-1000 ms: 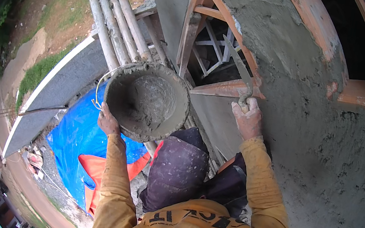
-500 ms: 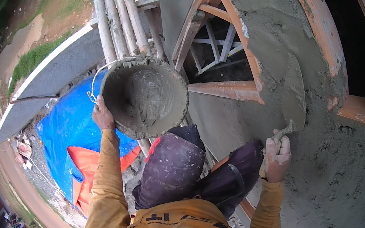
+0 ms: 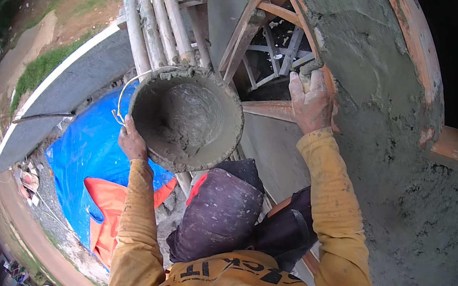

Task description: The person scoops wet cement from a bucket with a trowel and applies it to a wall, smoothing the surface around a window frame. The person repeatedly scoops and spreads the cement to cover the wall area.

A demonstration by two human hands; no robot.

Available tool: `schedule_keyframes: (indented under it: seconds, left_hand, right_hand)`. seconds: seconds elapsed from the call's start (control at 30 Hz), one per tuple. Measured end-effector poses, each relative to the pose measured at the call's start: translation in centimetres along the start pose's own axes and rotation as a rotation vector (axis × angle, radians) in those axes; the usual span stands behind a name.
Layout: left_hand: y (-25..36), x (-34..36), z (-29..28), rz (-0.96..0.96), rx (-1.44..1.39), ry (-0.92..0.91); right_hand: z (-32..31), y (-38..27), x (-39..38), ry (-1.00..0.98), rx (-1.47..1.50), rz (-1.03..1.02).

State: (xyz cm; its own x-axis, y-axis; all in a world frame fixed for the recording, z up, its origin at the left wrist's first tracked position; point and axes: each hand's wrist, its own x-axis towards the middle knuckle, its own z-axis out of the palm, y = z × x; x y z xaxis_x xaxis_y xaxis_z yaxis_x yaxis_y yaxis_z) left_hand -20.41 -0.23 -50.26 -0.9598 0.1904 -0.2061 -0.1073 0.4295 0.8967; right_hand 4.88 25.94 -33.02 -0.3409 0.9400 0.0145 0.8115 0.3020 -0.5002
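Note:
My left hand (image 3: 133, 141) grips the rim of a round pan (image 3: 185, 118) that holds wet grey mortar, out in front of my chest. My right hand (image 3: 312, 99) is raised against the freshly plastered grey wall (image 3: 378, 107), beside the wooden window frame (image 3: 282, 109). It is closed around a trowel (image 3: 308, 66), of which only a mortar-covered bit shows above the fingers. Both sleeves are yellow.
Bamboo scaffold poles (image 3: 154, 11) run up past the pan on the left. Far below lie a blue tarp (image 3: 84, 150) and an orange sheet (image 3: 111, 208), a grey roof edge (image 3: 63, 93) and grass. A second window opening (image 3: 457, 137) sits at the right.
My right hand has moved from lower right on the wall up and left to the window frame's edge. The pan has stayed held in my left hand, shifting slightly.

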Motion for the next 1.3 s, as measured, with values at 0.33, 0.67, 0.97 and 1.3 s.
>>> schedule_keyframes:
  seconds: [0.33,0.67,0.97,1.3]
  left_hand:
    - [1.5,-0.5,0.3,0.035,0.031,0.019]
    - [2.2,-0.5,-0.1,0.061,0.115,0.045]
    - [1.9,-0.5,-0.4,0.036,0.112,0.052]
    - [0.8,0.0,-0.4,-0.019,0.132,0.006]
  right_hand:
    - [-0.9,0.2,3.6,-0.005,-0.027,-0.003]
    - [0.2,-2.3,8.1,0.050,0.104,-0.081]
    - [1.9,-6.7,12.5,-0.102,-0.104,-0.039]
    - [3.9,-7.9,16.4,0.131,-0.114,-0.234]
